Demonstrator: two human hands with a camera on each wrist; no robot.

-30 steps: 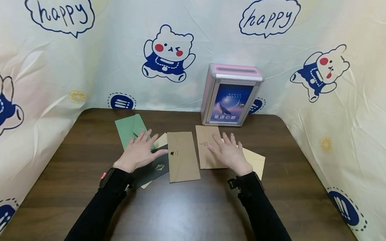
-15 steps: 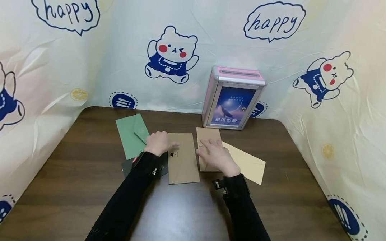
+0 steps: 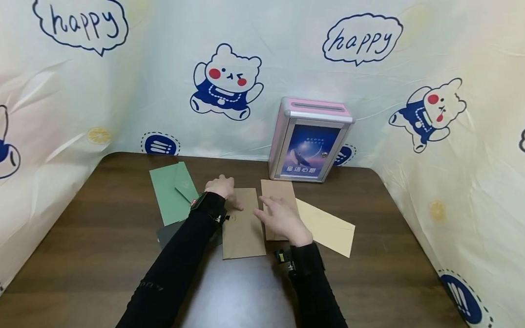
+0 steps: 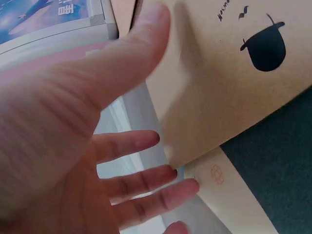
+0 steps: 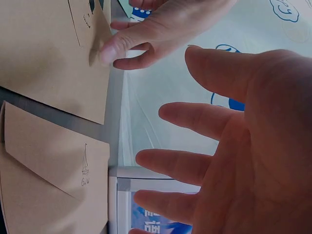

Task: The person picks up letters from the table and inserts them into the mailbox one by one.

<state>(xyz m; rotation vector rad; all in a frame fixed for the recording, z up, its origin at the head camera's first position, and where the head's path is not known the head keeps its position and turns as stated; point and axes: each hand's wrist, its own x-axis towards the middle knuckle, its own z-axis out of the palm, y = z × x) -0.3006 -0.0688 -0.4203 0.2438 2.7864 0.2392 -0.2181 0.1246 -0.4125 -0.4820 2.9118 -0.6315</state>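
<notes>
Left hand [image 3: 221,188] has moved rightward to the flat, black-printed brown envelope [image 3: 244,228].

The left arm [image 3: 164,278] and right arm [image 3: 317,289] reach forward, slanting inward. The left hand [image 3: 222,189] has its thumb [image 4: 129,61] apart from its extended fingers [image 4: 139,185]; the right hand [image 3: 286,220] spreads its fingers loosely.

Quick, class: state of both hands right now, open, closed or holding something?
Left hand: open, thumb over the middle brown envelope.
Right hand: open, fingers spread, holding nothing.
</notes>
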